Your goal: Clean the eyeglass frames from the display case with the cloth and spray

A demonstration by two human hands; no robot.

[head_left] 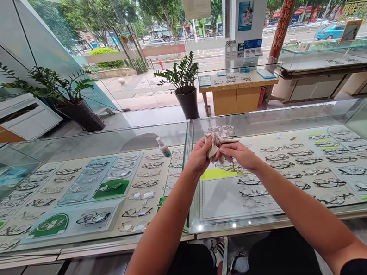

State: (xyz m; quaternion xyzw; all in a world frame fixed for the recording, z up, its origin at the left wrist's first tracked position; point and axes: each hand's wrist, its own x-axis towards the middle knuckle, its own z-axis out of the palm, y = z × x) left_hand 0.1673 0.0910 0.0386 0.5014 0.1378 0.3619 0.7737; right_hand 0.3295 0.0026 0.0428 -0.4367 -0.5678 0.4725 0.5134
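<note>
Over the glass showcase, my left hand (200, 157) is closed around one side of a crumpled beige cleaning cloth (216, 140). My right hand (239, 154) pinches the cloth from the other side, its fingertips close to my left hand's. A thin dark strip, like an eyeglass temple, pokes out of the cloth to the right above my right hand. Whatever the cloth wraps is mostly hidden. Just beyond the cloth is a pair of clear-looking eyeglasses (221, 129). A small white spray bottle (163, 147) stands on the showcase to the left of my hands.
Rows of eyeglasses (281, 164) lie inside the glass showcase (240, 223), which spans the view. Past it stand two potted plants (187, 101) (83, 114) and a wooden display table (230, 100). Glass doors and a street are behind them.
</note>
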